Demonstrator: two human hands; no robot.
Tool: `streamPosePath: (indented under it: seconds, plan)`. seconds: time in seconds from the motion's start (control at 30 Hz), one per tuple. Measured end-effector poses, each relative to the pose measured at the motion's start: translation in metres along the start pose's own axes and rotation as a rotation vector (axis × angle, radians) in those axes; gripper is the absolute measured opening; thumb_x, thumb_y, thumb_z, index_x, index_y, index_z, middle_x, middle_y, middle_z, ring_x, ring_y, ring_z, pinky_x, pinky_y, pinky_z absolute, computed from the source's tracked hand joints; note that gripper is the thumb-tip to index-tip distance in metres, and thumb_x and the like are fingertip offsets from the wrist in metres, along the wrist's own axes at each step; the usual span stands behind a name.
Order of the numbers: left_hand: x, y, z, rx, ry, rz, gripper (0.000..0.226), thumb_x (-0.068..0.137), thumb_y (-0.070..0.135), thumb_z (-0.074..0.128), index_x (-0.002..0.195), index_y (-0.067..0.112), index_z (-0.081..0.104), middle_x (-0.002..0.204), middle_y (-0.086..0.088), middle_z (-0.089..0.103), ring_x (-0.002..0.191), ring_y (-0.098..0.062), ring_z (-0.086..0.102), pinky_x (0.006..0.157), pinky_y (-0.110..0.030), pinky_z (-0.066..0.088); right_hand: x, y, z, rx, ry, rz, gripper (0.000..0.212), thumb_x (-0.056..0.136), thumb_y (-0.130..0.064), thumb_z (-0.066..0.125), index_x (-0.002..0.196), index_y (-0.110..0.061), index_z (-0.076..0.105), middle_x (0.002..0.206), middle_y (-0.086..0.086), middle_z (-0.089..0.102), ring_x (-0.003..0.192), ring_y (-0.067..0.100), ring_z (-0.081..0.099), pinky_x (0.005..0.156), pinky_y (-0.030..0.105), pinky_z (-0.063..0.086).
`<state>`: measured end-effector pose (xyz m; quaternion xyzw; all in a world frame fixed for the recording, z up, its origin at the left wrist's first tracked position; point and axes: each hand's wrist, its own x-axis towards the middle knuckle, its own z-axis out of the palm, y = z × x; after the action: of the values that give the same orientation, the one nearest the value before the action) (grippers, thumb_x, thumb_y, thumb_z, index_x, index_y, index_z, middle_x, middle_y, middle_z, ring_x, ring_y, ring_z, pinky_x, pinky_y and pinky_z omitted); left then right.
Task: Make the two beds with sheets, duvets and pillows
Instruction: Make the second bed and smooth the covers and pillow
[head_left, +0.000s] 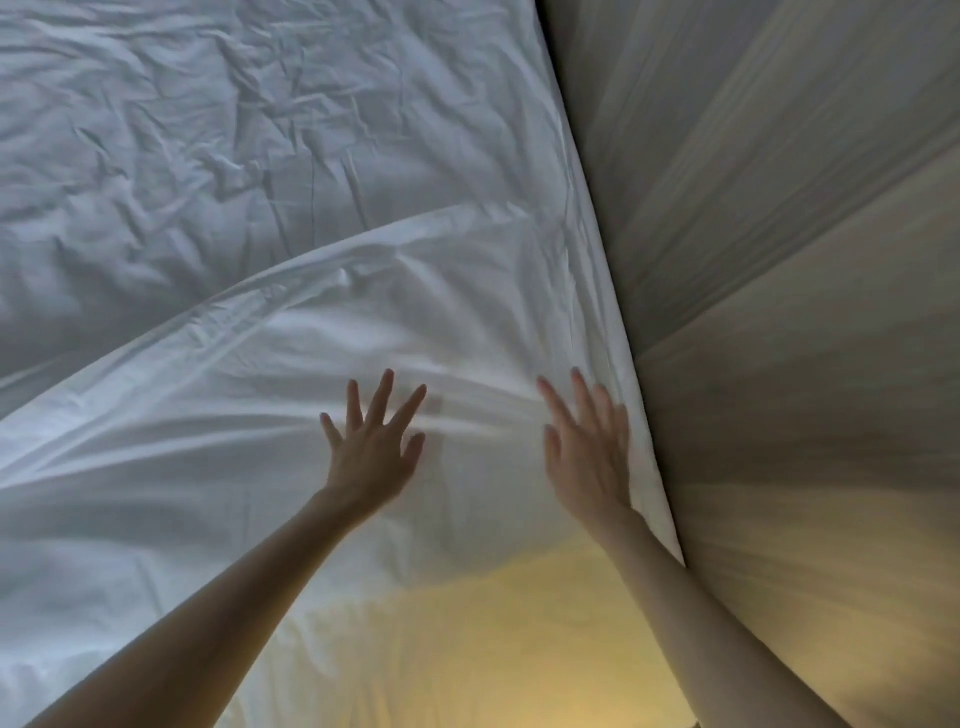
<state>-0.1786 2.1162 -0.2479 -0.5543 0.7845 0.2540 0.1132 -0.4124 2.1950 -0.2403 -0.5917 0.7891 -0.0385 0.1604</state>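
A white sheet (218, 415) lies over the bed, its folded top edge running in a curve from the lower left up to the right. Beyond that edge lies a crumpled white duvet (208, 130). My left hand (371, 447) is flat on the sheet with its fingers spread. Close to the bed's right edge my right hand (584, 447) rests on the sheet, fingers straight. Creases fan out in the sheet from both hands. Motion blurs both hands a little.
A padded grey headboard or wall panel (779, 260) rises along the right side of the bed, touching the sheet's edge. Warm yellow light falls on the sheet near the bottom (519, 649).
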Motion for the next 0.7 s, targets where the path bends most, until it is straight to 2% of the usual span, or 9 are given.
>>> streamPosePath:
  seconds: [0.07,0.13,0.2,0.33,0.4,0.53,0.7]
  plan:
    - [-0.011,-0.001,0.009,0.017,0.019,0.012,0.066,0.098,0.058,0.029,0.150,0.041,-0.007,0.155,0.006,-0.032,0.142,-0.032,-0.030,0.110,-0.066,-0.008,-0.011,-0.013,0.009,-0.040,-0.174,-0.144,0.057,0.100,-0.051,0.025,0.152,-0.045,0.003,0.162,-0.003,-0.014,0.148,0.028,-0.013,0.115,0.055,-0.009]
    - [-0.023,-0.007,0.020,0.080,0.005,0.007,0.072,0.088,0.075,0.016,0.147,0.046,-0.013,0.154,0.006,-0.036,0.141,-0.032,-0.032,0.107,-0.065,-0.010,-0.023,-0.008,0.025,-0.069,-0.372,-0.104,0.062,0.097,-0.063,0.018,0.150,-0.048,-0.011,0.158,-0.006,-0.028,0.145,0.029,-0.025,0.114,0.057,-0.014]
    - [-0.037,-0.016,0.030,0.121,-0.050,-0.048,0.079,0.078,0.083,0.006,0.146,0.049,-0.016,0.154,0.006,-0.036,0.144,-0.032,-0.027,0.109,-0.064,-0.007,-0.032,0.007,0.038,-0.057,-0.474,0.030,0.065,0.095,-0.067,0.016,0.148,-0.049,-0.018,0.156,-0.006,-0.032,0.146,0.030,-0.024,0.116,0.058,-0.010]
    - [-0.065,-0.037,0.031,0.137,-0.179,-0.194,0.075,0.089,0.075,0.019,0.149,0.046,-0.014,0.156,0.004,-0.031,0.147,-0.030,-0.018,0.116,-0.062,0.003,-0.031,0.016,0.031,-0.105,-0.560,0.219,0.070,0.095,-0.067,0.021,0.149,-0.044,-0.018,0.160,-0.001,-0.023,0.147,0.035,-0.019,0.111,0.065,-0.010]
    - [-0.078,-0.041,0.024,0.150,-0.129,-0.150,0.073,0.089,0.074,0.012,0.151,0.043,-0.011,0.156,0.003,-0.029,0.148,-0.030,-0.016,0.118,-0.059,0.004,-0.030,0.004,0.016,-0.074,-0.511,0.229,0.068,0.099,-0.059,0.025,0.152,-0.040,-0.013,0.162,0.004,-0.016,0.147,0.035,-0.017,0.112,0.064,-0.008]
    - [-0.104,-0.037,-0.005,0.090,0.035,-0.093,0.081,0.078,0.075,-0.007,0.152,0.041,-0.008,0.159,0.003,-0.020,0.149,-0.027,-0.011,0.119,-0.056,0.003,-0.040,-0.034,-0.018,0.076,-0.282,0.085,0.065,0.102,-0.042,0.036,0.153,-0.040,-0.004,0.163,0.005,-0.008,0.149,0.034,-0.009,0.116,0.061,0.000]
    - [-0.159,-0.046,-0.048,-0.004,0.229,-0.112,0.072,0.087,0.068,0.000,0.153,0.040,0.003,0.162,0.003,-0.003,0.150,-0.024,0.002,0.120,-0.053,0.008,-0.074,-0.111,-0.062,0.207,-0.108,-0.130,0.069,0.100,-0.035,0.047,0.153,-0.043,0.003,0.163,0.003,-0.009,0.149,0.033,-0.005,0.117,0.057,0.006]
